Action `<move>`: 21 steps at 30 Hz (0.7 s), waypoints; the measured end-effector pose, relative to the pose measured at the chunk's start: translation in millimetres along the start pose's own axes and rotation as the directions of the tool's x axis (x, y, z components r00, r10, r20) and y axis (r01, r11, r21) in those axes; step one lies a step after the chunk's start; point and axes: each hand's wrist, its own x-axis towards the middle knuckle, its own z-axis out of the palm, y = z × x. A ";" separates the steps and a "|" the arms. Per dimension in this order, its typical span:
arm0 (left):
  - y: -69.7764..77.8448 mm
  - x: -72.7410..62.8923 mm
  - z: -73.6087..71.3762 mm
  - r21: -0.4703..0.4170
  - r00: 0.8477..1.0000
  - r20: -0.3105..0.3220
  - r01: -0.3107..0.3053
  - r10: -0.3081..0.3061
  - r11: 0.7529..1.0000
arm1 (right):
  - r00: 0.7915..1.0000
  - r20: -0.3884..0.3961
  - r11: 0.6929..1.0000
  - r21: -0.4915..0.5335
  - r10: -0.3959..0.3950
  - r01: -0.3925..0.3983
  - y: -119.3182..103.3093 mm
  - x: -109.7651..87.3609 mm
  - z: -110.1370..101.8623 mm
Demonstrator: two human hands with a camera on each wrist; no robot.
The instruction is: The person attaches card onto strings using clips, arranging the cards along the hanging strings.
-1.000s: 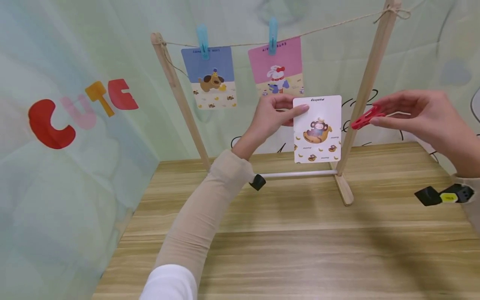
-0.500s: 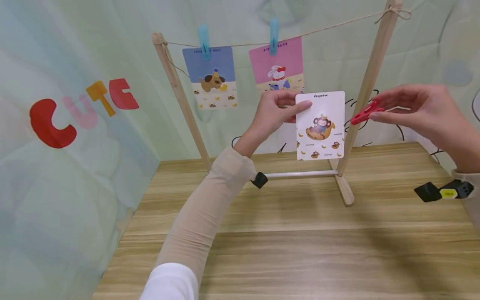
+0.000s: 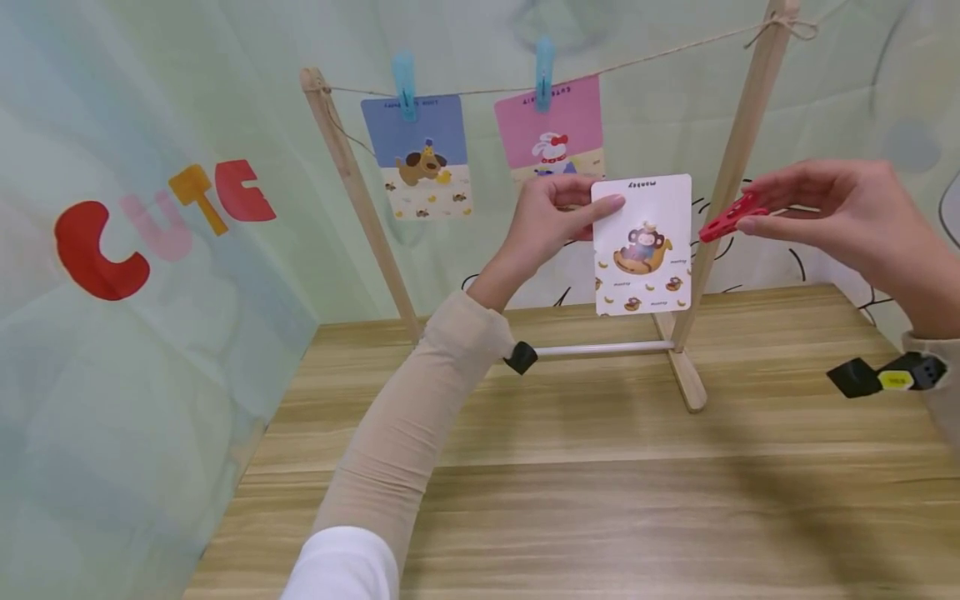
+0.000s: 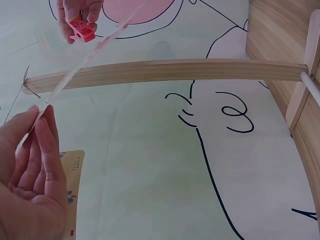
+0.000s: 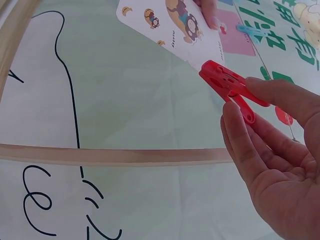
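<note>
A white card with a monkey on a banana (image 3: 642, 250) is pinched at its upper left edge between the thumb and fingers of my left hand (image 3: 543, 221). In the left wrist view the card appears nearly edge-on. To its right, my right hand (image 3: 840, 208) pinches a red clothespin (image 3: 726, 223) by its handle end, the tip pointing left toward the card. The right wrist view shows this clothespin (image 5: 227, 87) between thumb and fingertips. Behind and above, a twine line (image 3: 645, 60) carries a blue puppy card (image 3: 417, 154) and a pink rabbit card (image 3: 547, 125).
Light blue clothespins, one on the left (image 3: 405, 83) and one on the right (image 3: 544, 73), clip the hanging cards to the line. Wooden posts (image 3: 738, 158) with a white crossbar (image 3: 600, 348) stand on the wood-grain table (image 3: 570, 517). A printed curtain (image 3: 150, 400) hangs behind and at left.
The monkey card has risen slightly with my left hand and shifted a little right. My right hand and the red clothespin have also moved up slightly.
</note>
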 end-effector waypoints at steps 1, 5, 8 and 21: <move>0.7 0.2 0.1 0.004 1.000 -0.002 0.000 0.000 1.000 | 1.000 0.001 1.000 0.004 0.002 -0.002 -0.2 0.4 0.0; 3.4 2.2 0.4 0.013 1.000 -0.009 -0.017 0.017 1.000 | 1.000 0.005 1.000 0.026 0.005 -0.006 -1.1 1.4 0.3; 5.1 4.0 0.4 0.007 1.000 -0.009 -0.029 0.029 1.000 | 1.000 0.005 0.999 0.051 -0.003 0.003 -2.0 2.6 -0.4; 10.8 6.8 -1.3 0.003 0.999 -0.019 -0.045 0.045 0.999 | 1.000 0.003 0.998 0.054 -0.016 0.016 -5.8 8.3 -2.0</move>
